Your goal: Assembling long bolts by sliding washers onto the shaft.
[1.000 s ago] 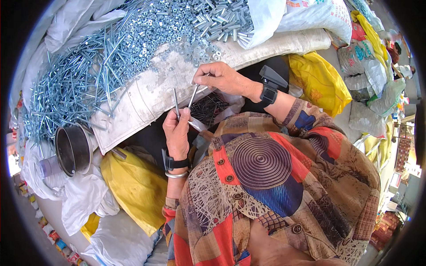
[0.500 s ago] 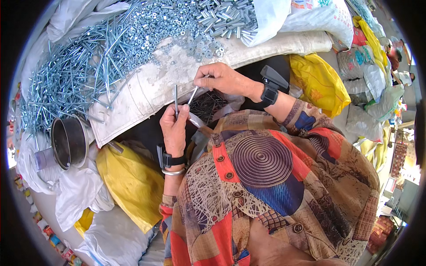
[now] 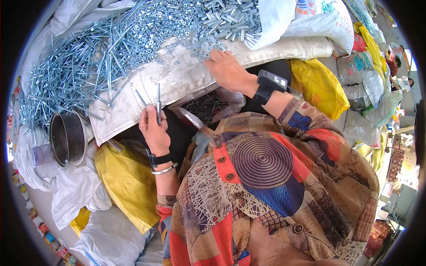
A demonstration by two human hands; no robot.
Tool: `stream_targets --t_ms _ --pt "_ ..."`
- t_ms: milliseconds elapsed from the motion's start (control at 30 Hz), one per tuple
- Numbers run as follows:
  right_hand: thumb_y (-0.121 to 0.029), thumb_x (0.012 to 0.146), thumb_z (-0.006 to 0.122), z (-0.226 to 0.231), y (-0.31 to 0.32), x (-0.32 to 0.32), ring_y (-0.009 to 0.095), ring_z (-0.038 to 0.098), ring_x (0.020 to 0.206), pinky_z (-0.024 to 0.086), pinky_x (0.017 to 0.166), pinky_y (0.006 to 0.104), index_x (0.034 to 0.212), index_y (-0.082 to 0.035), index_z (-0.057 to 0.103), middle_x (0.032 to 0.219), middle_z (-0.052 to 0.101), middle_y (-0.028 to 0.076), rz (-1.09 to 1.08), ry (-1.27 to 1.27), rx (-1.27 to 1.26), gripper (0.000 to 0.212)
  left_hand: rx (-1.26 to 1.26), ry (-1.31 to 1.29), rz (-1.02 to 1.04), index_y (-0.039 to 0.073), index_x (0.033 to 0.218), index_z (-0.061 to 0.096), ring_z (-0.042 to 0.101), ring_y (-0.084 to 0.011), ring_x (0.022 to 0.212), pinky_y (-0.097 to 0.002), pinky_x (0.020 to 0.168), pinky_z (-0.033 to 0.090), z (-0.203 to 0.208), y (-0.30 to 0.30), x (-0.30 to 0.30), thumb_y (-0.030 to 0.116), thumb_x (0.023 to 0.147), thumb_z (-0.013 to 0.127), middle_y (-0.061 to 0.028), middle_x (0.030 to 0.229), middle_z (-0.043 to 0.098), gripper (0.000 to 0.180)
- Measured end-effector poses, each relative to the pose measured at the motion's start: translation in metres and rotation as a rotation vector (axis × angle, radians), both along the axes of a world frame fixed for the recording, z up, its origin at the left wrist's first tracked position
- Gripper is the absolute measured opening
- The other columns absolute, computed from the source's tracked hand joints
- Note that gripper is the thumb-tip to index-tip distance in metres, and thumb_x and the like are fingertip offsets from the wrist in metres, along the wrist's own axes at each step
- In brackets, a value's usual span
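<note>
My left hand (image 3: 155, 132) is closed around two thin metal bolts near the front edge of the pale cloth. One bolt (image 3: 158, 94) points upright and looks thicker toward the fingers; the other bolt (image 3: 140, 98) leans left. My right hand (image 3: 227, 71) lies palm down over the cloth (image 3: 186, 73), its fingers bent at the edge of the loose flat washers (image 3: 195, 45). Its fingertips are hidden, so what they hold does not show. Behind the washers spread small nuts (image 3: 155, 26) and short metal sleeves (image 3: 230, 20).
Long bolts (image 3: 71, 71) are heaped at the left, above a dark metal pot (image 3: 69, 139). Dark metal pieces fill an open bag (image 3: 205, 106) in front of me. Yellow sacks (image 3: 317, 86) flank my legs, and a white sack (image 3: 319, 20) stands at the back right.
My right hand has left the thin bolt it pinched and moved up to the washers. My left hand has shifted left and now holds two bolts.
</note>
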State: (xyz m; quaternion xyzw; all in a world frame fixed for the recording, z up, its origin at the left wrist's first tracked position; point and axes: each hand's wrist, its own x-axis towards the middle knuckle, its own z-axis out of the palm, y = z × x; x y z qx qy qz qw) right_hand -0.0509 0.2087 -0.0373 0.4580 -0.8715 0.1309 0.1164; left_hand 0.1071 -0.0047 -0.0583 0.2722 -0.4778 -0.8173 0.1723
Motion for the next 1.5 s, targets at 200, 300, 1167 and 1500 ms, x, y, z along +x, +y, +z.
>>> stream_targets --t_ms 200,300,1167,1500 --pt "-0.007 0.075 0.054 -0.008 -0.03 0.003 0.03 0.054 0.083 0.041 0.074 0.0409 0.078 -0.003 0.059 0.085 0.051 0.013 0.094 -0.044 -0.113 0.007 0.088 0.073 0.014 0.004 0.087 0.058 0.037 -0.0048 0.044 -0.0184 0.038 0.023 -0.007 -0.013 0.0 0.025 0.095 0.055 -0.0055 0.071 0.06 0.022" --pt "-0.009 0.076 0.054 -0.009 -0.038 -0.008 0.031 0.055 0.082 0.042 0.073 0.0412 0.079 -0.003 0.059 0.084 0.052 0.013 0.076 -0.07 -0.13 0.008 0.091 0.099 0.015 0.004 0.088 0.058 0.037 -0.0048 0.043 -0.0186 0.038 0.024 -0.013 -0.012 -0.001 0.024 0.094 0.055 -0.0054 0.07 0.059 0.022" --pt "-0.001 0.072 0.05 -0.01 -0.077 -0.047 0.044 0.055 0.077 0.045 0.07 0.0475 0.077 0.003 0.057 0.076 0.059 0.022 0.187 -0.296 -0.231 0.009 -0.049 0.083 -0.176 0.008 0.08 0.057 0.034 -0.0018 0.046 -0.0171 0.04 0.022 -0.008 -0.004 -0.002 0.019 0.089 0.063 0.0026 0.062 0.051 0.016" --pt "0.001 0.081 0.061 0.027 -0.061 0.002 0.011 0.061 0.069 0.05 0.06 0.0247 0.093 0.006 0.059 0.079 0.063 0.009 0.076 -1.148 -0.55 0.013 -0.317 0.008 -0.156 0.011 0.071 0.051 0.03 0.0006 0.048 -0.0177 0.042 0.02 -0.005 0.012 -0.005 0.019 0.087 0.067 0.007 0.061 0.045 0.024"
